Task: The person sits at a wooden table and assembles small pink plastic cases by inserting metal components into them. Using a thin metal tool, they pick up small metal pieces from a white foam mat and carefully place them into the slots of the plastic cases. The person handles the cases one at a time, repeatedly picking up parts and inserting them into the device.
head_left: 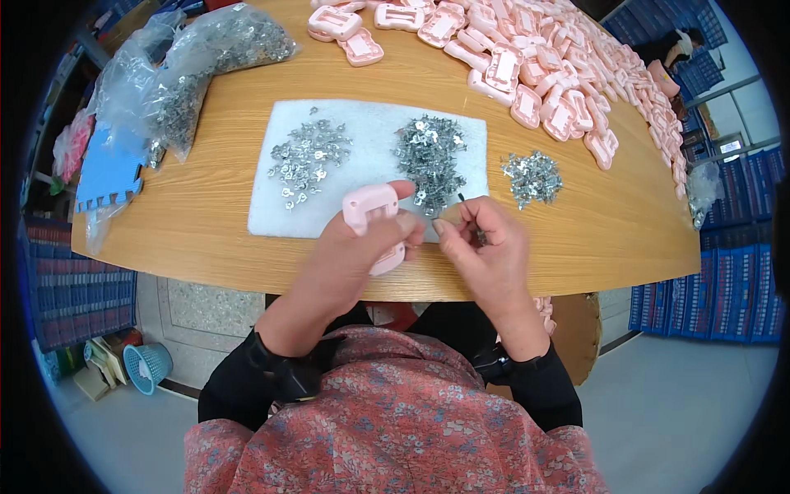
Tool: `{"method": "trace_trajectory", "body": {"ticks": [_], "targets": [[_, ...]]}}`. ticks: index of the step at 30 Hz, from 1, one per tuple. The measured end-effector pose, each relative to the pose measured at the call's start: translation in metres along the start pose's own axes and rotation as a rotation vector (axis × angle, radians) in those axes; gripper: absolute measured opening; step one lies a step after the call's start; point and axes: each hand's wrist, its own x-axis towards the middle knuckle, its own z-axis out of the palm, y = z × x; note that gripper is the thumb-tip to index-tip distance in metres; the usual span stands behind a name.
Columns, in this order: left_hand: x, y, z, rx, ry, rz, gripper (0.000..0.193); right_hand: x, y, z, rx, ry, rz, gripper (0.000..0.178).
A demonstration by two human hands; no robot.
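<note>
My left hand (350, 247) is closed around a pale pink plastic shell (370, 206) with a rectangular cutout, above the near edge of a white foam mat (370, 148). Close beside it, my right hand (490, 247) is pinched, thumb against fingers. Small dark bits show at its fingers, too little to name. Just beyond the hands lies a dense heap of small metal contact pieces (432, 156) on the mat. A looser scatter of similar metal pieces (309, 156) covers the mat's left side.
Right of the mat is another small metal pile (533, 177) on the wooden table (609, 222). Many pink shells (568, 74) cover the far right. Plastic bags of metal parts (173, 107) and a blue foam tile (111, 169) sit at left. A person (681, 48) is at far right.
</note>
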Motion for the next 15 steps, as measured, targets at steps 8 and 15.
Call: {"method": "trace_trajectory", "body": {"ticks": [8, 15], "targets": [[0.007, -0.014, 0.006, 0.003, 0.063, 0.068, 0.046, -0.009, -0.005, 0.009, -0.158, 0.049, -0.246, 0.015], [0.009, -0.004, 0.001, -0.023, -0.085, -0.075, 0.047, -0.007, 0.008, -0.006, 0.224, -0.059, -0.003, 0.013]]}}
